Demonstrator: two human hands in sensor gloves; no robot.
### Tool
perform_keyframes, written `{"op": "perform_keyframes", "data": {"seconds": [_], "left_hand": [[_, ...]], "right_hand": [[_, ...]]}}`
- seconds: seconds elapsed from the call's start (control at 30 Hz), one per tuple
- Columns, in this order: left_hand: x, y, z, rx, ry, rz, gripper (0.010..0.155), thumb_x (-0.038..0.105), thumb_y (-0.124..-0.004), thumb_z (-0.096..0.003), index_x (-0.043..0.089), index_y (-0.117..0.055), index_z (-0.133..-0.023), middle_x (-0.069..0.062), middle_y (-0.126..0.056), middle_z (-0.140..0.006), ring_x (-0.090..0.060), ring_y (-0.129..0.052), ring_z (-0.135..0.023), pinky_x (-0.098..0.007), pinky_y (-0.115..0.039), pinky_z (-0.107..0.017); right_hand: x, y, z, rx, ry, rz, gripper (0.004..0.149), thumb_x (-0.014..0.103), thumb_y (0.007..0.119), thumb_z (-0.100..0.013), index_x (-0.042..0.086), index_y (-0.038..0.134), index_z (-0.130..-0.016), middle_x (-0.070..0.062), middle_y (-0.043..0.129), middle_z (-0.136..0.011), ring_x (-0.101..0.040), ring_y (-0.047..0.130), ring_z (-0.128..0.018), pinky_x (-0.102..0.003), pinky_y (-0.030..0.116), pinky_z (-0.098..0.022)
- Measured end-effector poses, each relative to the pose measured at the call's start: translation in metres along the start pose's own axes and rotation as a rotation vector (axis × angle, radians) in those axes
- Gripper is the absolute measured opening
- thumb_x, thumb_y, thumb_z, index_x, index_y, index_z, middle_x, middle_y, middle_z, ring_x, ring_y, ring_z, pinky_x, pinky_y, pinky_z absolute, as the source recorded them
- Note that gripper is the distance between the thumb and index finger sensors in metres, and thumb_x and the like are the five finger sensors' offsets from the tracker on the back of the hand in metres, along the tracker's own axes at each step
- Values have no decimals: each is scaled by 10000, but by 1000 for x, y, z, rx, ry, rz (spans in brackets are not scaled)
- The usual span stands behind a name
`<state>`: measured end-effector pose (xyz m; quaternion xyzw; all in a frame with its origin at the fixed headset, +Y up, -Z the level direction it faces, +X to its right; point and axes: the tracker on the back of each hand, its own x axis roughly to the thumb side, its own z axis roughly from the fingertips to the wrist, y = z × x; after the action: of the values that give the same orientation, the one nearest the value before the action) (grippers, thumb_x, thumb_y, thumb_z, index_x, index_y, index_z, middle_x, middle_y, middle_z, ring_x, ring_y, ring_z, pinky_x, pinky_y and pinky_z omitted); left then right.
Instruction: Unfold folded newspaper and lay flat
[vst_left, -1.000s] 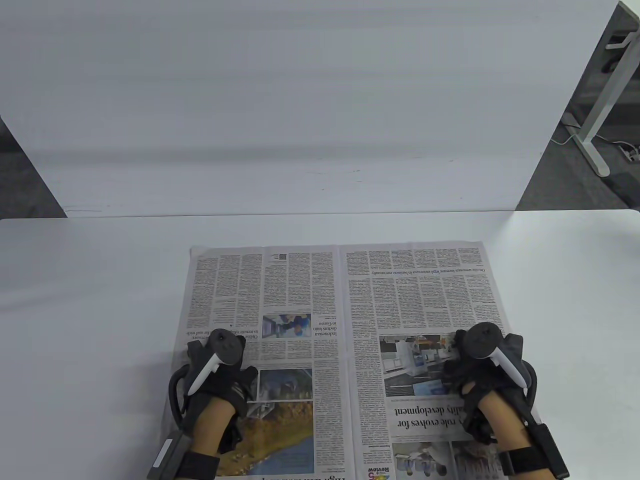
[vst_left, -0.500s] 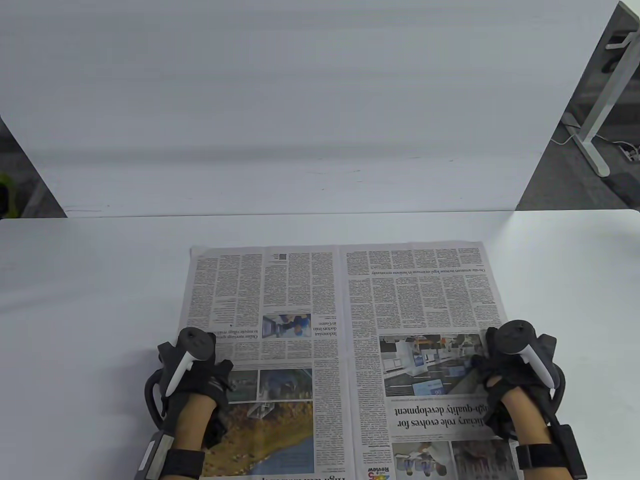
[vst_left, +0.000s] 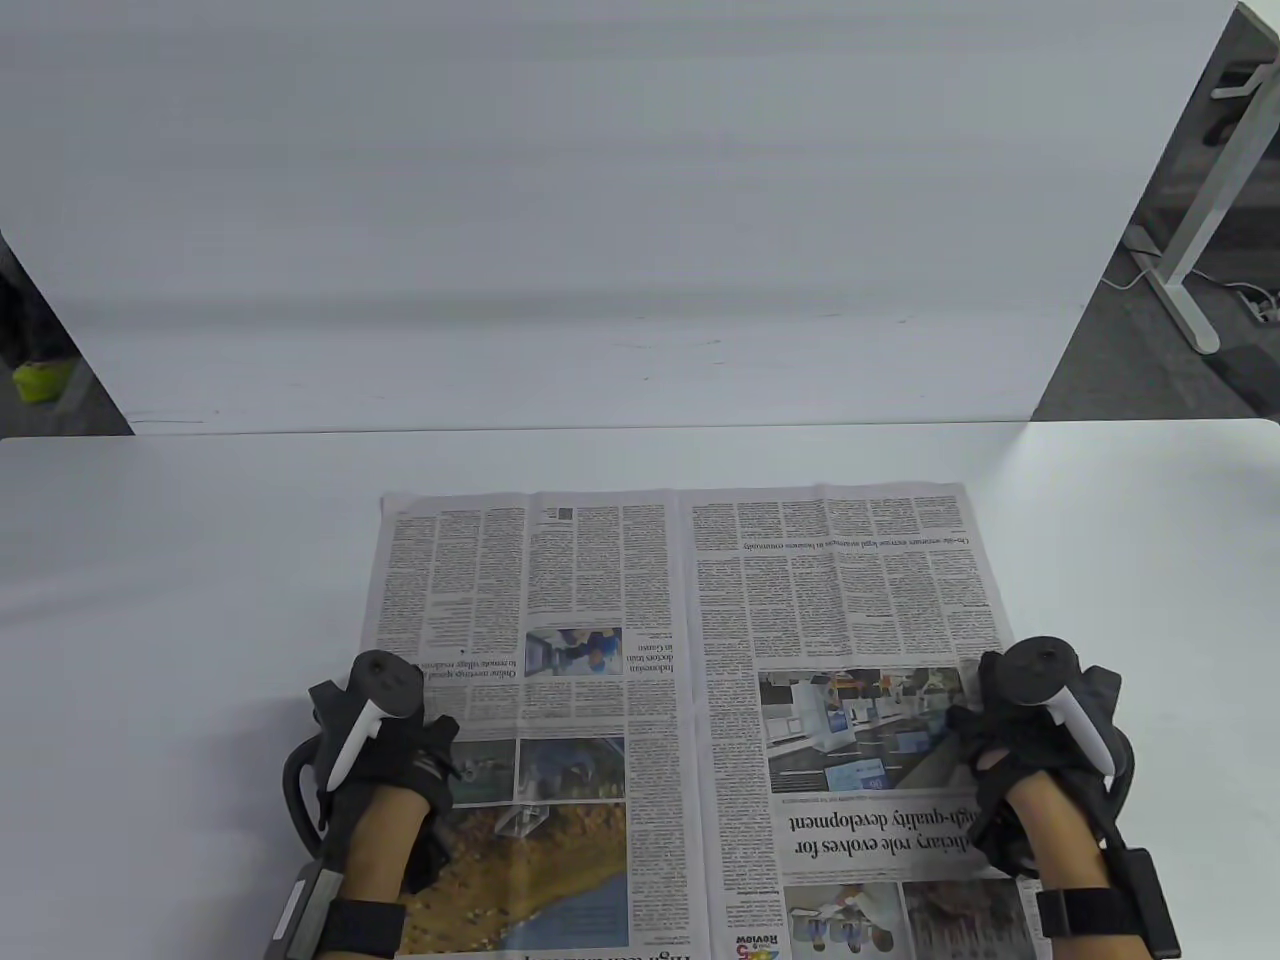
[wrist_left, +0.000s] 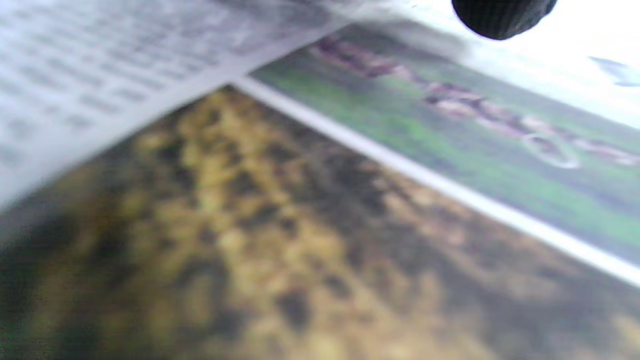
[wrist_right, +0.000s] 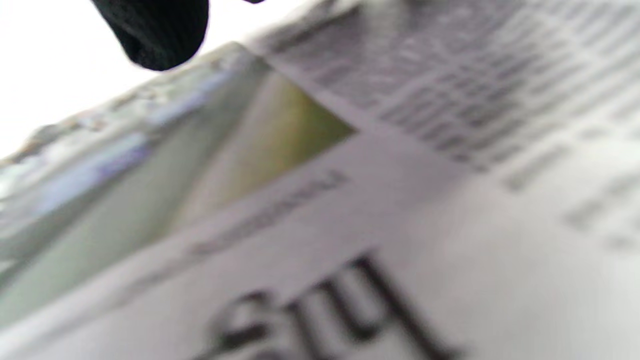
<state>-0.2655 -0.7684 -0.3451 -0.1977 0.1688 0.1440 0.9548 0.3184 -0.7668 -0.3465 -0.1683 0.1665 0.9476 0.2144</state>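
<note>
Black-gloved left hand (vst_left: 400, 770) and right hand (vst_left: 1010, 765) flat, pressing newspaper (vst_left: 690, 640) edges

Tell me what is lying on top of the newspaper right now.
Only the two gloved hands: the left hand rests on the left edge of the newspaper, the right hand on its right edge. The print beneath each hand and its fingers is covered.

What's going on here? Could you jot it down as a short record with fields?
Surface: white table
Item: newspaper, opened out, lying flat, print upside down to the camera
Left hand: on the paper's left edge
Right hand: on the paper's right edge
Fingers: mostly hidden under the trackers
Behind: white board
</note>
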Motion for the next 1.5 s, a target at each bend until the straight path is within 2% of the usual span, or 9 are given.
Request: {"op": "perform_keyframes", "data": {"seconds": [0.13,0.23,0.33,0.47,0.8,0.93,1.03,1.33,1.5], "left_hand": [[22,-3,9,0,-100,-33,712,497,-656,-480,342,-288,-1070,-93,-92,-1141,-514,-84,-1033,-707,-239,-721],[33,-10,11,-46,-121,-65,702,493,-660,-477,334,-323,-1072,-113,-154,-1153,-532,-147,-1042,-708,-257,-720],[33,-15,12,-117,-101,-90,708,492,-659,-479,342,-297,-1069,-110,-122,-1145,-526,-104,-1034,-708,-231,-718],[30,-11,13,-156,-101,-65,705,492,-657,-482,333,-308,-1073,-117,-129,-1145,-531,-103,-1029,-709,-233,-717],[26,-2,28,-321,-54,-55,680,479,-663,-487,318,-360,-1075,-130,-174,-1140,-547,-138,-1025,-703,-331,-723],[26,-2,28,-316,-54,-51,683,475,-663,-488,318,-352,-1075,-127,-159,-1141,-548,-124,-1024,-704,-330,-723],[27,4,32,-290,-52,-65,683,474,-665,-487,316,-360,-1078,-128,-191,-1156,-560,-174,-1031,-704,-343,-719],[46,64,75,-91,-147,16,692,472,-674,-486,319,-359,-1083,-133,-177,-1160,-570,-189,-1039,-713,-349,-715],[65,84,85,-81,-149,9,694,472,-679,-486,316,-368,-1086,-138,-189,-1164,-604,-181,-1022,-730,-336,-711]], "right_hand": [[26,7,12,39,-93,50,755,474,723,-456,218,337,-1052,-129,172,-1139,-531,106,-981,-768,241,-607],[36,16,14,76,-128,72,735,463,724,-457,231,359,-1052,-131,185,-1141,-535,112,-981,-771,239,-605],[35,22,12,116,-123,103,727,459,728,-455,236,369,-1047,-157,265,-1145,-547,148,-977,-771,253,-599],[33,19,14,162,-111,97,726,459,725,-459,222,370,-1047,-139,247,-1137,-543,152,-974,-770,253,-596],[34,4,32,216,-63,110,657,443,726,-460,106,592,-1008,-246,500,-1079,-578,356,-964,-765,339,-601],[37,8,34,228,-55,136,693,447,726,-459,113,514,-1028,-244,426,-1099,-582,305,-969,-773,321,-596],[39,0,37,207,-68,125,703,448,726,-459,126,489,-1036,-258,418,-1113,-587,294,-969,-775,318,-596],[65,-41,67,59,-200,7,747,457,738,-459,153,406,-1055,-231,329,-1138,-618,255,-968,-818,336,-571],[92,-51,76,9,-201,57,809,478,766,-453,217,299,-1060,-205,207,-1144,-634,208,-965,-842,379,-559]]}}
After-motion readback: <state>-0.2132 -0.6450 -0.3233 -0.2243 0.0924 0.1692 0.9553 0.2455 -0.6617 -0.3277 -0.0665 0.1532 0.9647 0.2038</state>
